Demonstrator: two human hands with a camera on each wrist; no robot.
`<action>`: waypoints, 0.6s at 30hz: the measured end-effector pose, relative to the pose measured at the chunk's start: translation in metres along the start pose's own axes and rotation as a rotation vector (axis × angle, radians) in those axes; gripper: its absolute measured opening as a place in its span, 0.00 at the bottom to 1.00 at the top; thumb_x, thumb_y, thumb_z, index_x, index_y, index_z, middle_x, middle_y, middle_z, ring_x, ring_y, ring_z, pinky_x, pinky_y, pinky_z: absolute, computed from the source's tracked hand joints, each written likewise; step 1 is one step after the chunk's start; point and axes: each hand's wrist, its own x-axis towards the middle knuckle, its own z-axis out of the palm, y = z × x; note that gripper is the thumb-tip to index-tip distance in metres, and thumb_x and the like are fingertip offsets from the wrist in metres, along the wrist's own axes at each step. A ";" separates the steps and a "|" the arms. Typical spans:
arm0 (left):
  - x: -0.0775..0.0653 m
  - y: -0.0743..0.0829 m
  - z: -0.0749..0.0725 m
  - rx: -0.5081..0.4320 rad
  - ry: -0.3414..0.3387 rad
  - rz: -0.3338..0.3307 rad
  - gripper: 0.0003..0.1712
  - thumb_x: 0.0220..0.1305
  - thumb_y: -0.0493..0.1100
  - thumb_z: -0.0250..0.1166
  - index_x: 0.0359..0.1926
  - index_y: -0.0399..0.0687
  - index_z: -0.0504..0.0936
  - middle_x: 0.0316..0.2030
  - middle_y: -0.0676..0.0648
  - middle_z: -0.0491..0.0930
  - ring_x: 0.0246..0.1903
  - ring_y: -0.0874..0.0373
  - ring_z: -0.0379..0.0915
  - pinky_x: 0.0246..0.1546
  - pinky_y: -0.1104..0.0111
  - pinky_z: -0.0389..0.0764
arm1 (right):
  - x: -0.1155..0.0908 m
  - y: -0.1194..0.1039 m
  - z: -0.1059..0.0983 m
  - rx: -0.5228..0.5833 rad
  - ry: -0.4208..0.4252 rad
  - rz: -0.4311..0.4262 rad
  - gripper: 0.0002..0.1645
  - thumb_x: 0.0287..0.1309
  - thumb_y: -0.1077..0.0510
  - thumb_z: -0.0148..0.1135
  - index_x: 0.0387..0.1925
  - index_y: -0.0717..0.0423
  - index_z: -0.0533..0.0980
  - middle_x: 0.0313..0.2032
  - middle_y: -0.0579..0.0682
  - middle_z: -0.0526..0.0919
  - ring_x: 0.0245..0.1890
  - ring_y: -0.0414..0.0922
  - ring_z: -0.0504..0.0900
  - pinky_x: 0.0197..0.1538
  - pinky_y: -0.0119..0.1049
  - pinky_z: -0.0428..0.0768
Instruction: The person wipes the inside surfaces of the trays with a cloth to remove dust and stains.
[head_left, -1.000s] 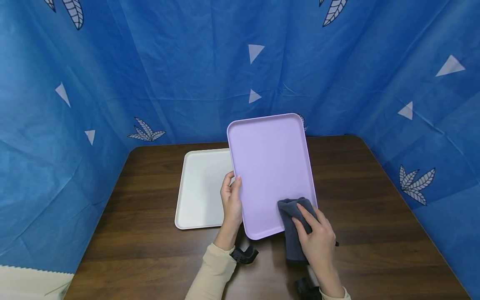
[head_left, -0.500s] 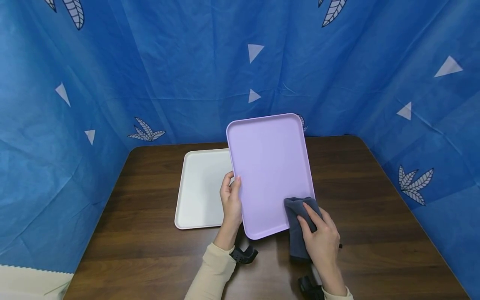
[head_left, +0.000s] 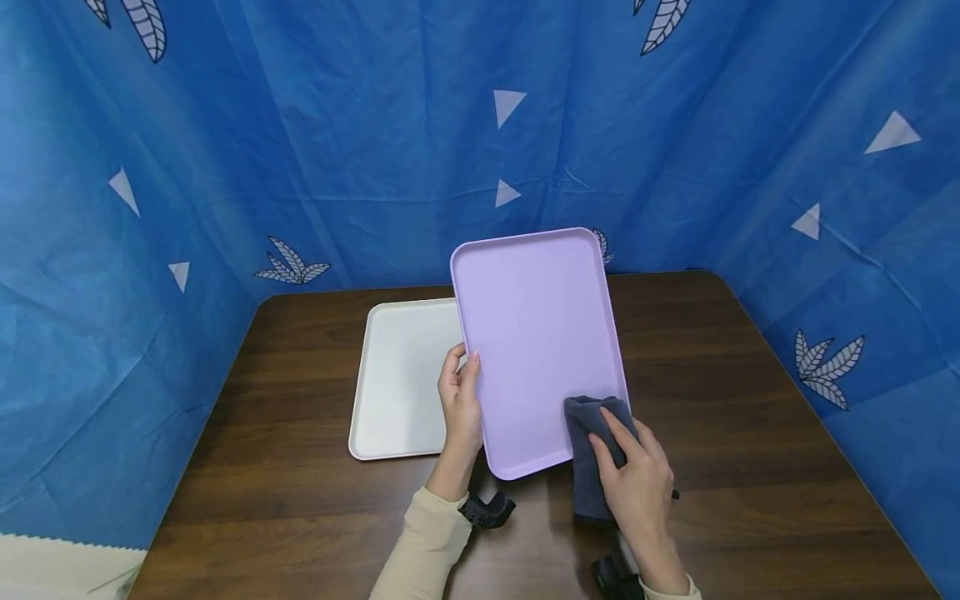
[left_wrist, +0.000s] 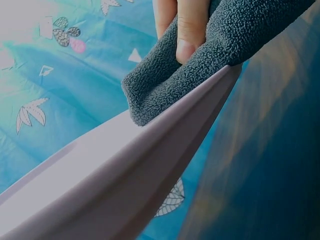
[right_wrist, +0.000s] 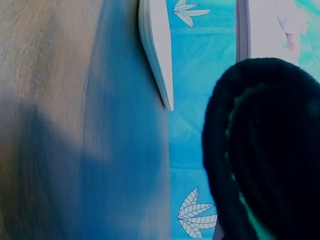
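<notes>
In the head view, a purple tray (head_left: 536, 333) is being held tilted up above the table (head_left: 750, 433), partly covering a white tray (head_left: 397, 383). Its left rim is being gripped by the left hand (head_left: 461, 404), thumb in front and fingers curled at the edge. A gray cloth (head_left: 590, 475) is being pinched by the right hand (head_left: 637, 479) between thumb and fingers and pressed at the lower right corner. For good wiping, a firm left grip and a flat cloth following the rim are probably being called for. The tray's long axis is running away from the person, its far end leaning slightly left and its inner face turned toward the head.

In the left wrist view, the cloth is being pressed onto the rim by fingertips; the left fingers are not being shown.

In the right wrist view, the grip is being hidden by a dark fold and cannot be told.
</notes>
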 end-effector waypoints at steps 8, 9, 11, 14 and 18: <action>0.000 -0.001 -0.001 -0.008 -0.010 0.011 0.15 0.74 0.44 0.52 0.52 0.37 0.72 0.33 0.56 0.86 0.30 0.63 0.83 0.29 0.72 0.82 | -0.004 -0.006 0.002 -0.006 -0.022 -0.011 0.26 0.43 0.62 0.77 0.49 0.53 0.84 0.42 0.68 0.82 0.41 0.65 0.82 0.41 0.61 0.80; 0.000 -0.001 -0.001 -0.007 -0.009 0.012 0.15 0.74 0.44 0.52 0.52 0.36 0.72 0.33 0.56 0.86 0.30 0.63 0.82 0.29 0.72 0.81 | -0.004 -0.007 0.003 -0.004 -0.025 -0.011 0.26 0.43 0.62 0.77 0.49 0.53 0.84 0.42 0.68 0.82 0.41 0.65 0.82 0.41 0.61 0.80; 0.001 -0.001 -0.001 -0.008 -0.004 0.011 0.16 0.74 0.44 0.52 0.52 0.34 0.72 0.32 0.56 0.86 0.30 0.64 0.82 0.29 0.72 0.81 | -0.005 -0.009 0.004 0.001 -0.026 -0.018 0.26 0.43 0.62 0.77 0.48 0.53 0.84 0.42 0.69 0.82 0.41 0.66 0.82 0.40 0.62 0.80; 0.001 -0.002 -0.001 -0.008 0.003 0.009 0.17 0.74 0.44 0.52 0.52 0.32 0.71 0.31 0.56 0.86 0.30 0.64 0.82 0.29 0.73 0.81 | -0.007 -0.012 0.005 0.013 -0.027 -0.037 0.26 0.42 0.62 0.78 0.48 0.53 0.84 0.41 0.67 0.82 0.40 0.64 0.82 0.39 0.60 0.81; 0.002 -0.002 -0.002 -0.008 0.006 0.014 0.19 0.74 0.44 0.52 0.52 0.30 0.70 0.31 0.56 0.86 0.30 0.64 0.82 0.29 0.73 0.81 | -0.009 -0.016 0.007 0.027 -0.031 -0.071 0.27 0.40 0.62 0.78 0.48 0.54 0.84 0.41 0.65 0.83 0.39 0.61 0.82 0.37 0.57 0.81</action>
